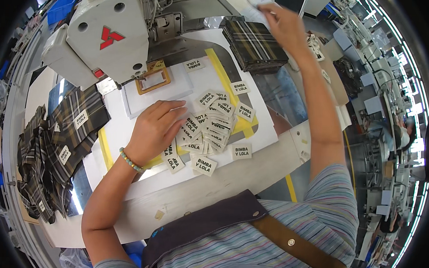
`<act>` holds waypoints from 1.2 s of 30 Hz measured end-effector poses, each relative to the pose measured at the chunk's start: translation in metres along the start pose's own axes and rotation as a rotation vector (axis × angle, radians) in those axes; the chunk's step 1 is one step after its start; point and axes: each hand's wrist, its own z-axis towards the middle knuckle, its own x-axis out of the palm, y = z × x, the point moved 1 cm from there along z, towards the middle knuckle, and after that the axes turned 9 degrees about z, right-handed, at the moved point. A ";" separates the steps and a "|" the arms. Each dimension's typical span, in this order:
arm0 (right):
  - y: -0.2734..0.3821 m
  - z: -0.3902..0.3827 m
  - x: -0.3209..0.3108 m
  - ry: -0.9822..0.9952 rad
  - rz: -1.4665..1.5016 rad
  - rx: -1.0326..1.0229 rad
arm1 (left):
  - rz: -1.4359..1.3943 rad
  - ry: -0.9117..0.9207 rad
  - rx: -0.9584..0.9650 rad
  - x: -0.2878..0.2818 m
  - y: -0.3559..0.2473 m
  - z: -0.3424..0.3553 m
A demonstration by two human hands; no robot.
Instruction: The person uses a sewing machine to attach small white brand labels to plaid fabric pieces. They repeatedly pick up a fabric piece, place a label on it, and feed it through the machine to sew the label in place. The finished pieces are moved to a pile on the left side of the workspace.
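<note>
My left hand [158,127] rests palm down with fingers stretched out, at the left side of a loose pile of small white fabric labels [218,127] with dark print. Its fingertips are next to the nearest labels. At the far right my right hand [282,26] is raised beyond a stack of folded dark plaid cloth [254,45], smeared by motion. Its fingers are bent beside a pale sheet [256,10], and whether they grip it is unclear. A tan rectangular clamp frame [153,80] sits under the sewing machine head [111,31], on a clear plate.
Plaid pieces with labels attached [75,132] hang in a heap at the left table edge. Yellow tape [219,69] marks the white work sheet [110,121]. A blue bin [64,5] stands behind the machine. Other workstations line the right side.
</note>
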 end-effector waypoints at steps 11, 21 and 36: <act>-0.002 -0.097 0.039 0.084 0.335 0.075 | -0.125 -0.005 -0.046 0.007 0.004 0.002; 0.038 -0.079 0.042 0.103 0.101 -0.243 | 0.122 -0.058 0.173 -0.005 -0.013 0.022; 0.117 -0.085 0.063 0.234 0.076 -0.603 | 0.467 -0.115 0.150 0.029 0.023 0.054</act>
